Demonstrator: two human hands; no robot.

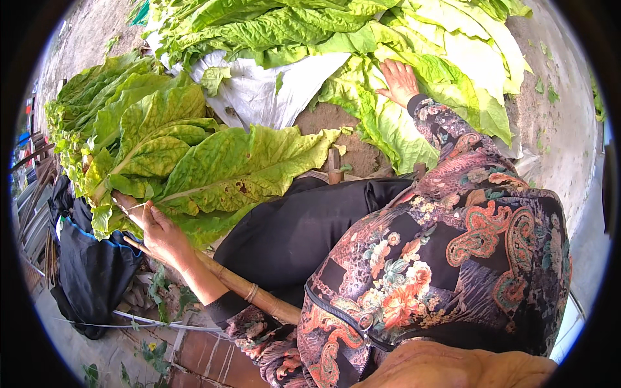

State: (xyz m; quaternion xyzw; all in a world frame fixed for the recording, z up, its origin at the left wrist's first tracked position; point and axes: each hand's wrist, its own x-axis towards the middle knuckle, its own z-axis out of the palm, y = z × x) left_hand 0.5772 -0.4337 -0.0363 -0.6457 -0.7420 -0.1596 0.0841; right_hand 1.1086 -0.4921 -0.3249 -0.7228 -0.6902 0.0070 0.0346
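My left hand [165,239] is closed by the stem ends of a bunch of yellow-green tobacco leaves [152,139], pinching a pale string [137,207] there. Beneath that hand a bamboo pole [259,294] runs from the leaf bunch toward my body, with a binding round it. The leaves hang in a dense row at the left, and one broad leaf [242,165] with brown spots stretches toward my knees. Stretched out to the far right, my right hand [400,81] rests with fingers spread on a large heap of loose leaves [446,42].
A white sheet [275,87] lies partly under the heap. Black trousers [317,210] cover my legs in the middle. At the left hangs a black bag [94,271] with blue trim, near brown boards [207,359]. A short wooden post [334,165] stands by my knees.
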